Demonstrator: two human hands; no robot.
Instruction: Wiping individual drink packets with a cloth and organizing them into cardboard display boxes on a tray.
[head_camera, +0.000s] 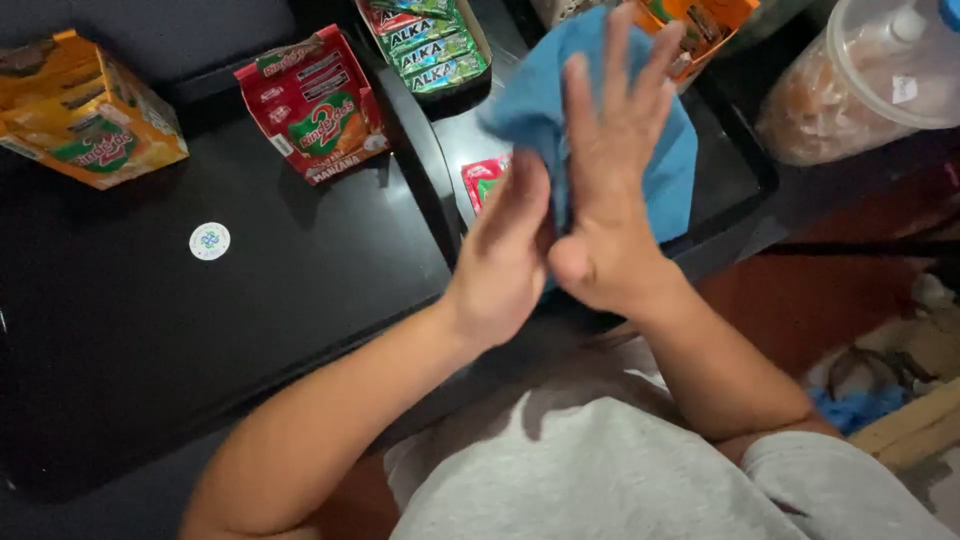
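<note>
The person presses a blue cloth (650, 150) between both palms above the black worktop (200, 320): left hand (505, 255) flat against it, right hand (610, 180) splayed, fingers released. Seemingly mid-wipe; next they need a proper grasp on it.

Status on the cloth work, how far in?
Done: nothing visibly finished. In hand: blue cloth pressed between left hand and right hand, right fingers spread. Left: black counter with red box and orange box sits untouched.
</note>
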